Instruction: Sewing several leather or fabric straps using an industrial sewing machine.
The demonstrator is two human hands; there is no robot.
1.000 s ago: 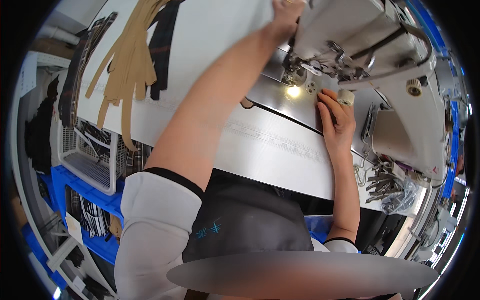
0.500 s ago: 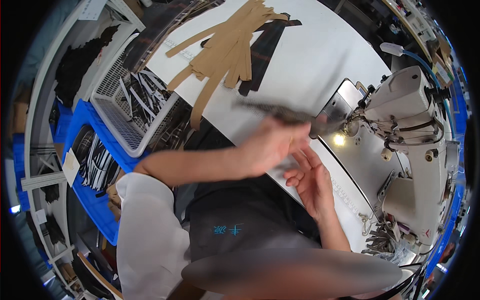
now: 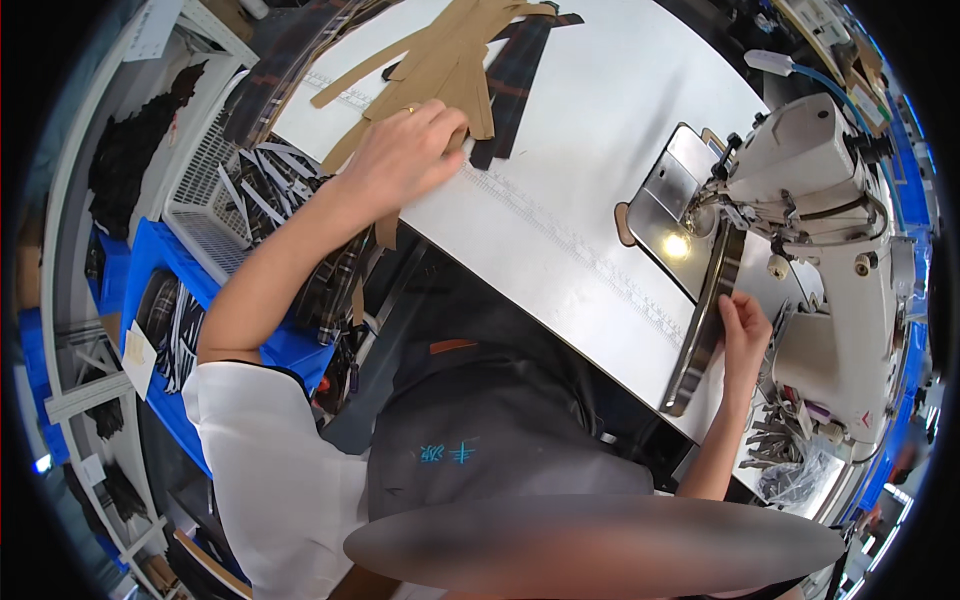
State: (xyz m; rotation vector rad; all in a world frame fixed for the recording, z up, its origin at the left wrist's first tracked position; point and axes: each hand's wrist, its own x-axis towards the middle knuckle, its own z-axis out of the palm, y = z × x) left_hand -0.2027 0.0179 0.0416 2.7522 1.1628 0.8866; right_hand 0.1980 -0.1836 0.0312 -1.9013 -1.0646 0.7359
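Over the near ends of a fanned pile of tan strips [image 3: 440, 70], my left hand [image 3: 405, 155] is closed, fingers curled, with a bit of tan strip showing between thumb and fingers. On the right, my right hand [image 3: 748, 335] pinches the edge of a dark plaid fabric strip [image 3: 708, 325]. That strip runs from beneath the needle area of a white sewing machine [image 3: 800, 165] toward the table's front edge. The machine's lamp lights its metal plate [image 3: 662, 205]. Dark plaid pieces [image 3: 518, 90] lie beside the tan pile.
A white table [image 3: 570, 170] with a printed ruler scale spans the middle. At left stand a white plastic basket [image 3: 205, 225] of striped scraps and a blue bin [image 3: 165, 260]. Fabric scraps and a clear plastic bag [image 3: 795, 475] lie at the lower right.
My hands were together near the needle with a blurred dark strip. Now they are apart: left has moved to the tan pile, right toward me on the strip, which lies along the machine.
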